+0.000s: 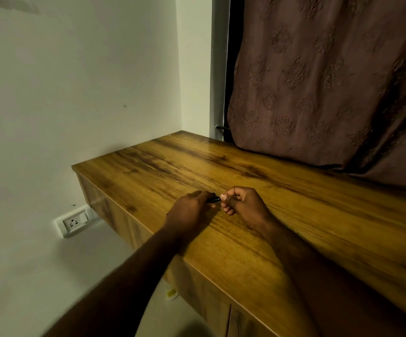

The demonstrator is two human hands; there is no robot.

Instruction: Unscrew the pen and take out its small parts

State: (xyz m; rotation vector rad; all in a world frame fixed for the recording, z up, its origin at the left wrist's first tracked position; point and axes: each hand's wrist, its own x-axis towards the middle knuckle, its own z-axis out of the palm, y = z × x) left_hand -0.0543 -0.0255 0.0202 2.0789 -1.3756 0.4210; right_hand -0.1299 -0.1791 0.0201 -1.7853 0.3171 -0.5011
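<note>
Glossy wood, patterned cloth

The desk top [257, 190] is smooth, glossy wood-grain; the curtain [330, 81] is matt brown cloth with raised motifs; the wall [75, 81] is matt paint.

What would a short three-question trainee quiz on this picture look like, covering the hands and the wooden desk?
1. True or false: both hands hold the small dark slender object.
2. Where is the white wall socket: A on the brown wooden desktop, B low on the wall, left of the desk?
3. What hangs behind the desk?

Key: 1 true, left hand and right hand meet on it. 2 B. 3 brown patterned curtain.
</note>
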